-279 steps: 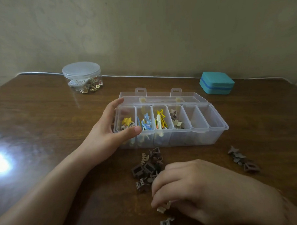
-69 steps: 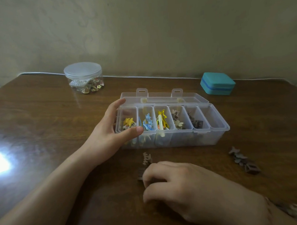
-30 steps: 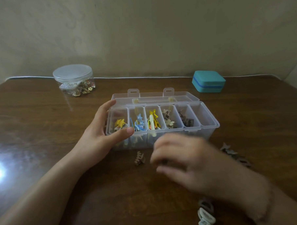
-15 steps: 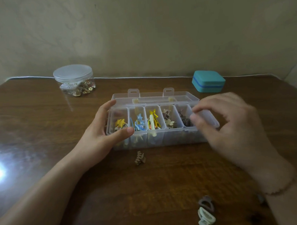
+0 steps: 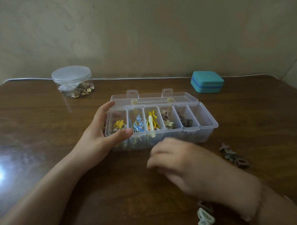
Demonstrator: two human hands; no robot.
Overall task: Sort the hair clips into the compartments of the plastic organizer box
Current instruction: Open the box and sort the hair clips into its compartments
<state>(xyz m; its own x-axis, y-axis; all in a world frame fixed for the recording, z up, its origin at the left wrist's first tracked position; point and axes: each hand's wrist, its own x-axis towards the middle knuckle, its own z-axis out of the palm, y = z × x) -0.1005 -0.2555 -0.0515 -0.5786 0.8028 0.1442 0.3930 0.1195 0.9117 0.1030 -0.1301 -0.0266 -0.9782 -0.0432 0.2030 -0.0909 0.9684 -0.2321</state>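
1. Head view, far left of the frame: a bright glare patch lies on the brown wooden surface (image 5: 34, 127), and the left forearm runs up from the lower left corner toward the middle.
2. Upper left: a clear lidded jar (image 5: 72, 81) with small shiny pieces inside stands near the wall, well apart from the work, so it looks set aside.
3. Left of centre: the left hand (image 5: 101, 136) has its grip wrapped round the left end of the plastic organizer box (image 5: 205, 137), thumb on the front wall and fingers curled round the end wall. This likely braces the light box so that it does not slide while clips go in.
4. Centre: the box sits open with its lid (image 5: 154, 99) folded back flat behind it. From its left end, the compartments hold yellow clips (image 5: 118, 124), blue clips (image 5: 138, 124), yellow and orange clips (image 5: 152, 122), beige flower clips (image 5: 168, 122) and dark brown clips (image 5: 187, 122); the rightmost compartment looks empty. Grouping by colour seems to be the rule.
5. Lower centre: the right hand (image 5: 184, 163) hangs low over the surface in front of the box, blurred, fingers curled downward; whether its grip pinches a clip I cannot tell.
6. Bottom, right of centre: a pale claw clip (image 5: 206, 218) lies beside a darker one at the wrist, unsorted.
7. Right: a small heap of brown clips (image 5: 234, 157) waits on the surface, near the box's right end.
8. Upper right: a teal case (image 5: 207, 81) sits closed by the wall.
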